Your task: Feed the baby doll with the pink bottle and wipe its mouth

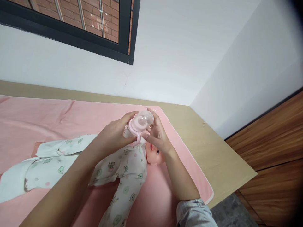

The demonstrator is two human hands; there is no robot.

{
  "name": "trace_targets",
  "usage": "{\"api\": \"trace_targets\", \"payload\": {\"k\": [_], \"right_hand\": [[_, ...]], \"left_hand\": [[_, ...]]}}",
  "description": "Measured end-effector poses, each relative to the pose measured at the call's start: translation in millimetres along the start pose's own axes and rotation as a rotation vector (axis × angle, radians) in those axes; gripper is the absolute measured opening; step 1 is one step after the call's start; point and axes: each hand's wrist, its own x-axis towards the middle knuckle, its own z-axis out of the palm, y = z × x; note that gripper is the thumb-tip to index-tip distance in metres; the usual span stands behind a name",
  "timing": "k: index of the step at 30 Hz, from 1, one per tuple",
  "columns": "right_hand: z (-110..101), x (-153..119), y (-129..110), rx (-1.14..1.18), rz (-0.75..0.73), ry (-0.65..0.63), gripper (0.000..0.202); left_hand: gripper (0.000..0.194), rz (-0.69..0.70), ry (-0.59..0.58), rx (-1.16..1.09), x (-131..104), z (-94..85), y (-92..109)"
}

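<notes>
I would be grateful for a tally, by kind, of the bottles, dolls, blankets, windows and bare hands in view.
Baby bottle: 1
Doll in patterned clothes: 1
Pink blanket: 1
Window: 1
Bare hands, left hand and right hand: 2
Total: 6

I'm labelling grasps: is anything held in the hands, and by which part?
A baby bottle is held in the left hand, by its body near the pink collar. The right hand is at the clear cap; whether it grips is unclear.
</notes>
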Motion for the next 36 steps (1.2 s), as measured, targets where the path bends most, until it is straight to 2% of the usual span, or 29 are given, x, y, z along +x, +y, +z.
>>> {"api": "trace_targets", "payload": {"k": [4,8,12,14,17,20,23,25,28,33,36], "right_hand": [[6,0,2,-0.106,-0.001,0.170,0.082],[12,1,1,-0.124,-0.047,0.286,0.077],[7,1,-10,-0.128,-0.097,0.423,0.077],[-6,5,-10,-0.158,-0.114,0.498,0.078],[-43,12,7,-0.211,-0.121,0.607,0.083],[-90,15,45,-0.307,-0.028,0.726,0.086],[-126,5,87,-0.500,0.174,0.834,0.079],[-140,-5,110,-0.643,0.326,0.816,0.075],[-149,-20,133,-0.789,0.486,0.768,0.072],[-152,-30,151,-0.957,0.572,0.670,0.068],[-154,-30,156,-0.980,0.593,0.648,0.074]], "left_hand": [[0.074,0.069,0.025,0.113,2,6.4,-7],[0.071,0.116,0.061,0.214,6,10.4,-12],[0.073,0.065,0.076,0.296,11,1.2,-21],[0.074,-0.013,0.097,0.315,11,-10.9,-29],[0.068,-0.129,0.176,0.284,10,-32.0,-46],[0.056,-0.275,0.233,0.243,9,-47.0,-71],[0.062,-0.440,0.292,0.221,11,-52.6,-100],[0.069,-0.491,0.299,0.200,12,-53.2,-120],[0.070,-0.511,0.243,0.210,11,-53.0,-142],[0.075,-0.515,0.240,0.255,4,-51.6,-162],[0.076,-0.533,0.228,0.286,0,-51.0,-171]]}}
